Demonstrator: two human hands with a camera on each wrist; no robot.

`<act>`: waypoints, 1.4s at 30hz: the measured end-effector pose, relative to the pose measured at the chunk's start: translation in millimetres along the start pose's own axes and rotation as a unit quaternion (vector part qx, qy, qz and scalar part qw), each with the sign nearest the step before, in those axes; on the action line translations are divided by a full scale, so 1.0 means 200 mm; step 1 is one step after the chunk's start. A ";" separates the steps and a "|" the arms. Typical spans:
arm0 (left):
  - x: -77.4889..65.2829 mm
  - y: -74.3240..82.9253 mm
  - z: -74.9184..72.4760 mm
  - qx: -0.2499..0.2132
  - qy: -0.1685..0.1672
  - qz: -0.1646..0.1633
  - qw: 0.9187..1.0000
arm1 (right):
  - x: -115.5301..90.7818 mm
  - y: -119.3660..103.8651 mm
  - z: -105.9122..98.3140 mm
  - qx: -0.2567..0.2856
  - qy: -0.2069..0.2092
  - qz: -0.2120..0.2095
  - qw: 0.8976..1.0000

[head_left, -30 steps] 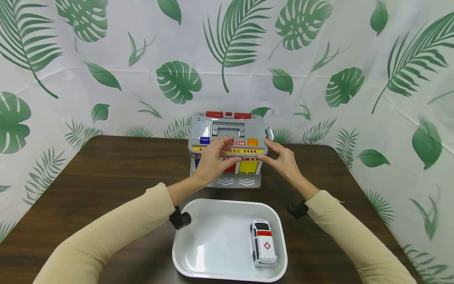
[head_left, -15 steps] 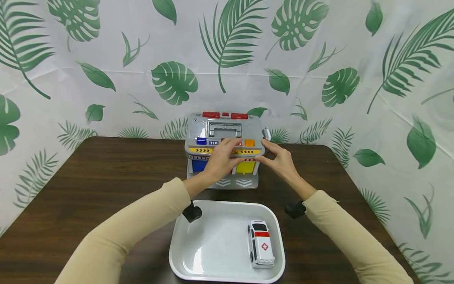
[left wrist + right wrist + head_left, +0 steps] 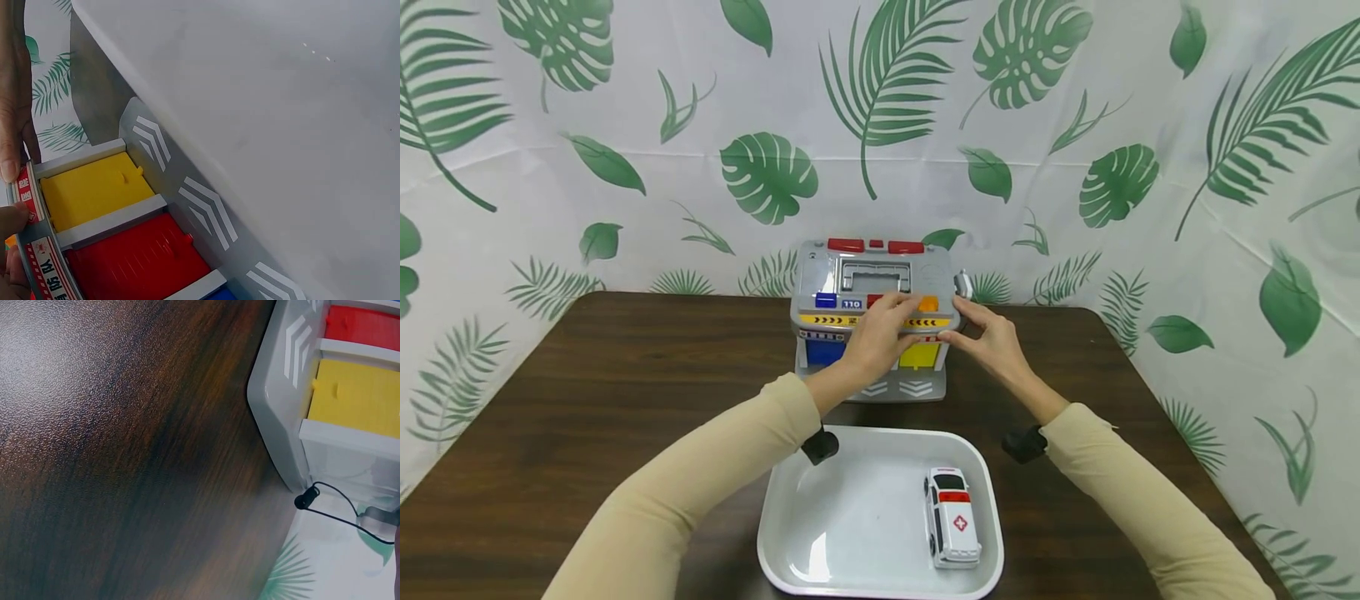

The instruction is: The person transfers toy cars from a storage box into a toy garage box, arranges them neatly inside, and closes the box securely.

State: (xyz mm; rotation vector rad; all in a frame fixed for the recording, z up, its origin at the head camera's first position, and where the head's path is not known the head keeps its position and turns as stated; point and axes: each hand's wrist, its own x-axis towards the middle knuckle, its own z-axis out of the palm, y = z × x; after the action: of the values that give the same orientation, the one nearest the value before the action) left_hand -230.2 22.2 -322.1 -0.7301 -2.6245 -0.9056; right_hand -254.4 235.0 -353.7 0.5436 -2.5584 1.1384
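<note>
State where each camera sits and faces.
Head: on the head, facing forward-down at toy station and tray; left hand, right hand, sleeves show.
Left wrist: worn there, facing tray and station front; both hands partly show.
Right wrist: worn there, facing tabletop, station corner; perhaps a sliver of hand.
Wrist views share yellow door and red door.

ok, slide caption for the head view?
Left hand and right hand grip a grey plastic toy garage beyond a white rounded tray holding a white toy ambulance.
</note>
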 end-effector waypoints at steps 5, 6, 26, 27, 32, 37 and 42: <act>0.00 -0.01 0.01 0.025 -0.001 0.012 1.000 | 0.00 0.01 0.01 -0.004 0.000 0.000 1.000; 0.00 -0.01 0.01 0.029 -0.002 0.015 0.999 | 0.00 0.01 0.01 -0.005 0.001 -0.002 1.000; 0.02 0.00 -0.01 0.059 -0.020 0.021 0.998 | 0.00 0.01 0.01 0.002 0.005 -0.010 1.000; 0.02 0.01 -0.01 0.060 -0.021 0.021 0.998 | 0.00 0.01 0.00 0.005 0.004 -0.010 1.000; 0.03 0.03 -0.01 0.059 -0.027 0.019 0.998 | 0.00 0.01 -0.01 -0.001 -0.005 -0.009 1.000; 0.02 0.03 -0.01 0.053 -0.022 0.021 0.998 | 0.00 0.02 -0.01 -0.005 -0.013 -0.003 1.000; 0.01 0.02 -0.01 0.039 -0.013 0.021 0.999 | -0.01 0.01 -0.01 -0.005 -0.014 0.000 1.000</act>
State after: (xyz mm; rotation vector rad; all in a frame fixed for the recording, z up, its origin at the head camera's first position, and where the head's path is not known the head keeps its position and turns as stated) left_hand -229.6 24.6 -318.8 -0.7796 -2.6389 -0.7833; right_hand -254.1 237.3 -354.9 0.5614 -2.5856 1.1236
